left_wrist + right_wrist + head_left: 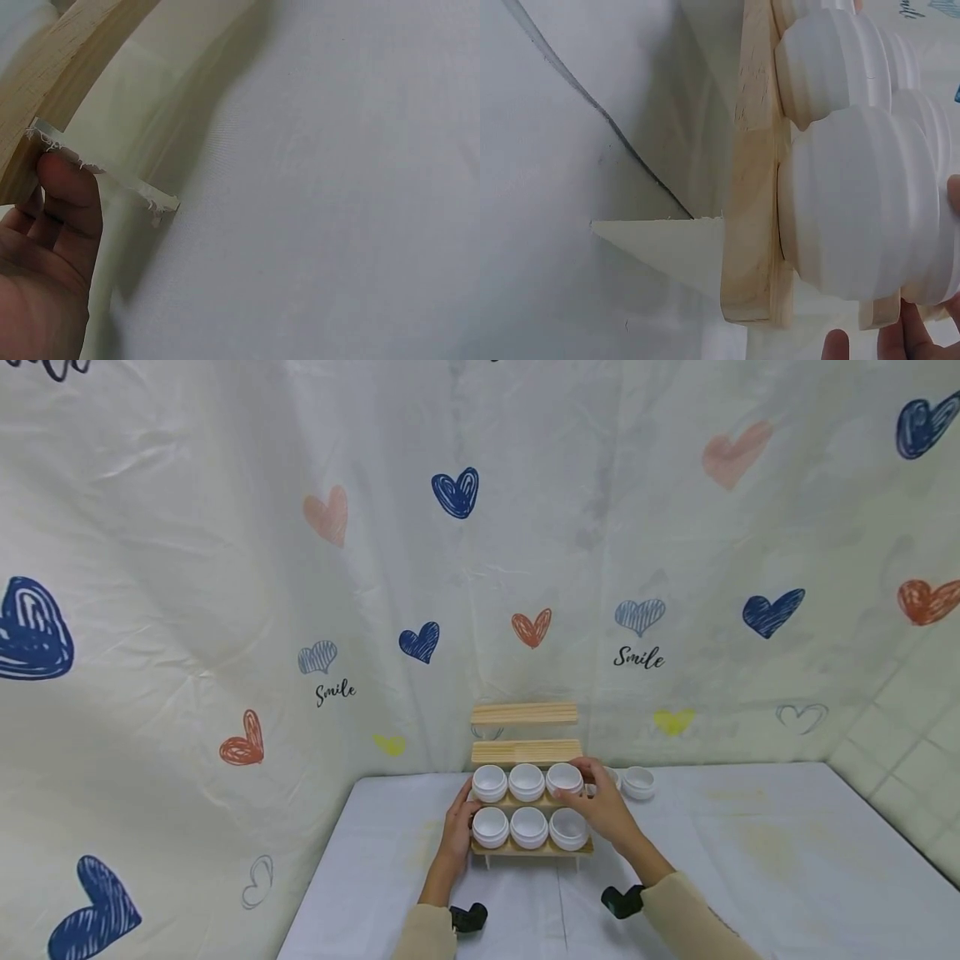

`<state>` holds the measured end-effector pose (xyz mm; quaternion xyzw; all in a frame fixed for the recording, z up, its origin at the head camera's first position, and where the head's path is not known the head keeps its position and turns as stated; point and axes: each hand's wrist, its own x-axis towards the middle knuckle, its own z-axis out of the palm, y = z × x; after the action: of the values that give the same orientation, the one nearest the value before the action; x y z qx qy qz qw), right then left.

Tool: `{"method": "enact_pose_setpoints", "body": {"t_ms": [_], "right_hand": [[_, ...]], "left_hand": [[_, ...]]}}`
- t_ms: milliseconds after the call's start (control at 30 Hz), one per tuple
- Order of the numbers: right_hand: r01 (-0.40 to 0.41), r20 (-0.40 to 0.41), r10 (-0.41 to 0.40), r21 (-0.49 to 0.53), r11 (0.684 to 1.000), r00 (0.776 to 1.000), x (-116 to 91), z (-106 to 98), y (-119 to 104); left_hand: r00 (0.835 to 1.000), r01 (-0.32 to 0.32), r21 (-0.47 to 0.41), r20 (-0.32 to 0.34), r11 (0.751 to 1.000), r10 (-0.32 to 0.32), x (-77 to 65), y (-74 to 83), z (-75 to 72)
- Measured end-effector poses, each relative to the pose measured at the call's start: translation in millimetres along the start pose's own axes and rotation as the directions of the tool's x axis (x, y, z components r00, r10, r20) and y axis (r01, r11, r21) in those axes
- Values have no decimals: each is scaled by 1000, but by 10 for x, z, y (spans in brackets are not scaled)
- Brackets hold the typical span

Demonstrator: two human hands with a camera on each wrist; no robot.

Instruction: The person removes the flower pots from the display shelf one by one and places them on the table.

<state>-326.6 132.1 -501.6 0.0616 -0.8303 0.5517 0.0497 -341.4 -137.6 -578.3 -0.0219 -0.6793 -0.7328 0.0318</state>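
A tiered wooden rack (528,752) stands on the table, with white cups in a row of three on each of its two lower shelves. My left hand (455,833) holds the rack's left side. In the left wrist view, that hand's fingers (71,180) curl against the wood beside a thin pale bracket. With thumb and fingers around it, my right hand (606,810) grips the right-hand cup (564,779) of the upper row. Below that sits the lower row's right-hand cup (568,828), large in the right wrist view. The gripped cup's base is partly hidden.
Another white cup (639,782) stands on the table right of the rack, and one more is partly hidden behind my right hand. Two upper shelves (525,714) hold no cups. A heart-printed curtain (457,560) hangs behind the white-covered table (750,877).
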Motion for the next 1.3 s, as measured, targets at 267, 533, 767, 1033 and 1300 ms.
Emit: {"method": "enact_pose_setpoints", "body": {"t_ms": [267,533,767,1033,1300], "right_hand": [[27,-12,-26,21,999,1000,1,14,2],[2,-13,-1,54,999,1000,-13,29,27],[-3,-9,4,60,998,1000,-46,36,-4],[-39,16,38,71,997,999,-68,17,-8],[-57,16,55,86,995,998,-71,27,36]], "left_hand": [[1000,-8,-2,-8,1000,8,-5,-1,0],[1000,-13,31,-8,999,14,0,-34,-4],[1000,2,18,-12,1000,-2,-1,-32,-9],[1000,-7,30,-8,1000,8,0,-32,-14],[1000,-5,30,-2,1000,5,-6,-27,-8]]}}
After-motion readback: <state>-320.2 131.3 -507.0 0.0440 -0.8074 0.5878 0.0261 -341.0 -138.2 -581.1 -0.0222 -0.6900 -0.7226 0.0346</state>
